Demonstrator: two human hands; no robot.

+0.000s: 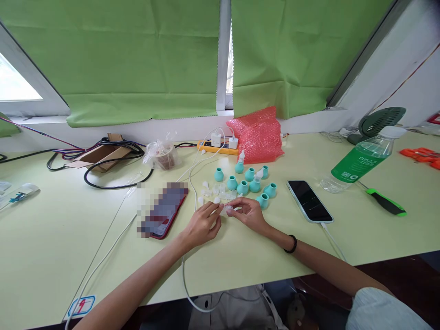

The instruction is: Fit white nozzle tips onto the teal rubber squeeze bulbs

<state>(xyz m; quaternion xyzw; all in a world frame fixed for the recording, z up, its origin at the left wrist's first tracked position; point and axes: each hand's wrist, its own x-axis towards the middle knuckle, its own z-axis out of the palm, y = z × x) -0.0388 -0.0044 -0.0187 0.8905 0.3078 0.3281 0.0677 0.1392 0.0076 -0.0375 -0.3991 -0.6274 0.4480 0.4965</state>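
Just in front of a group of small clear and white plastic pieces, my two hands meet over the table. The fingertips of my right hand pinch a small clear plastic piece. My left hand is closed, its fingertips pressed close to that same piece; whatever they grip is too small to make out. Behind my right hand stand or lie several teal rubber bulbs with open necks. A few of them carry a clear tip.
A red-cased phone lies left, a charging phone right. Behind are a power strip and red bubble wrap. A tilted bottle and a screwdriver lie right. White cables cross the table.
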